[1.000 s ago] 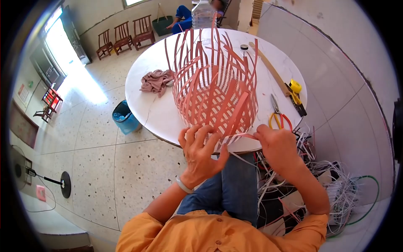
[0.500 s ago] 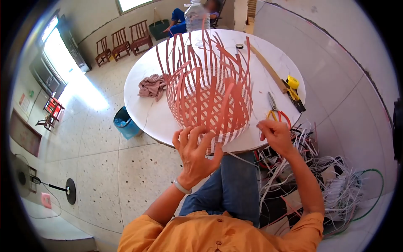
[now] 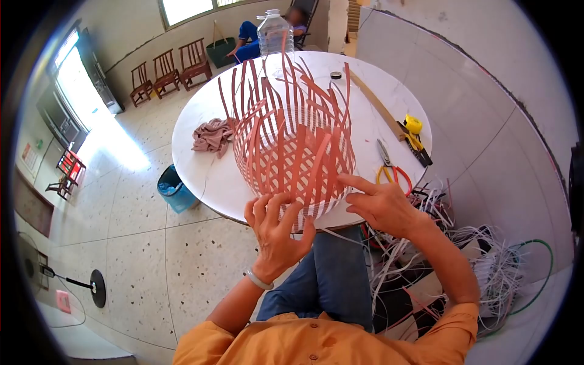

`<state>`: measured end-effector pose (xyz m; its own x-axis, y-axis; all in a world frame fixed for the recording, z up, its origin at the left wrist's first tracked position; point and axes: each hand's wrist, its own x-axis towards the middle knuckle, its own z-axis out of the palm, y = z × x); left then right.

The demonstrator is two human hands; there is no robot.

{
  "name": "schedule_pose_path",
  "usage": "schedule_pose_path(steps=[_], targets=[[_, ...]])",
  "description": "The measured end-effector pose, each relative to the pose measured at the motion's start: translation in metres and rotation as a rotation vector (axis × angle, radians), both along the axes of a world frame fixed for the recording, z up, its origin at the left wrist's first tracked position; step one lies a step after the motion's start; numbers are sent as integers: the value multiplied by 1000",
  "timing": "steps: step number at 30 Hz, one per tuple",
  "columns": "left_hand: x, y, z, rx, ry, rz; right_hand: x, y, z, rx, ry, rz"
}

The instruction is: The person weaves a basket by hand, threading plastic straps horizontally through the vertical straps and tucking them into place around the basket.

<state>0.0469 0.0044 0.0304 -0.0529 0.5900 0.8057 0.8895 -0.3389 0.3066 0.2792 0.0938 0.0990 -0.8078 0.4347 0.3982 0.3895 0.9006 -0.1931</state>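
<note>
A half-woven basket [image 3: 286, 159] of red and white flat strips stands on the round table, its loose red strip ends pointing up and away from me. My left hand [image 3: 275, 222] rests on its near edge, fingers bent over the weave and thumb low on the near side. At the basket's right side is my right hand [image 3: 384, 207], index finger stretched toward the strips and the other fingers partly curled. Nothing shows in the right hand. Scissors [image 3: 392, 170] with red and yellow handles lie on the table just beyond that hand.
The white table [image 3: 201, 176] also carries a cloth [image 3: 213, 137], a wooden strip [image 3: 377, 103], a yellow tape measure [image 3: 413, 125] and a plastic jug [image 3: 275, 35]. Loose strips [image 3: 486, 267] pile at lower right. A blue bin [image 3: 175, 190] stands left; a person sits behind.
My right hand has moved left to the basket's side, and its index finger has stretched out. My left hand stays at the near edge. The whole view has shifted slightly.
</note>
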Motion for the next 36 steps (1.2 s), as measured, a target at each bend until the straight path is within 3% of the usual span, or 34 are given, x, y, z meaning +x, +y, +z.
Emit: schedule_pose_path(steps=[7,9,13,15,19,22,25,31,33,34,35,36], targets=[[0,1,0,15,2,-4,-12,-7,14,353,-213,-22],[-1,2,1,17,2,1,-22,-27,16,518,-303,-173],[0,2,0,10,-2,0,-26,-46,12,512,-284,-304],[0,2,0,12,-6,4,-21,-49,15,404,-172,-512],[0,2,-1,12,-6,3,4,-26,26,209,-99,-521],[1,3,-3,14,-9,5,18,-2,31,-443,264,-561],[1,3,-4,9,0,16,34,30,8,-670,413,-523],[-1,1,-4,-2,29,32,52,63,-77,-745,619,-443],[-2,1,-4,-9,33,29,56,65,-95,-684,508,-381],[-2,1,-4,-14,33,24,56,59,-83,-353,300,-362],[-2,1,-4,-18,33,25,51,50,-73,-357,300,-362],[-3,2,-3,-9,27,4,40,37,-61,42,201,-469]])
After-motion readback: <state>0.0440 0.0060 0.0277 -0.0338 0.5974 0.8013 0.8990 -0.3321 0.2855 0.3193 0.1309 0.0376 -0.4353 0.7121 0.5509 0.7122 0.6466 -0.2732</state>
